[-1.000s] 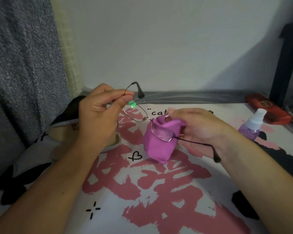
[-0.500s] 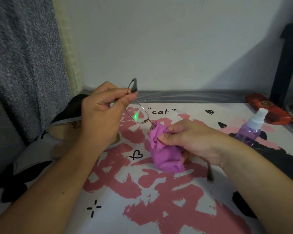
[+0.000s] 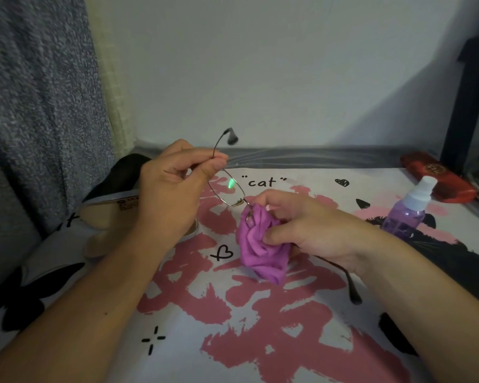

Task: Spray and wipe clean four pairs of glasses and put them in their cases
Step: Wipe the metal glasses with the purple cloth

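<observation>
Glasses (image 3: 227,189): held above mat; left hand (image 3: 172,194) pinched temple, right hand (image 3: 302,225) rubbed cloth (image 3: 260,250) round one lens (wiping underway). Casing pending; red case (image 3: 437,175) lay apart.

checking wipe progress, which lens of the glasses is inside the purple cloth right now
The lens on the person's right: the right hand bunches the purple cloth round it. The other lens, near the left hand, is bare, with a green glint.
</observation>
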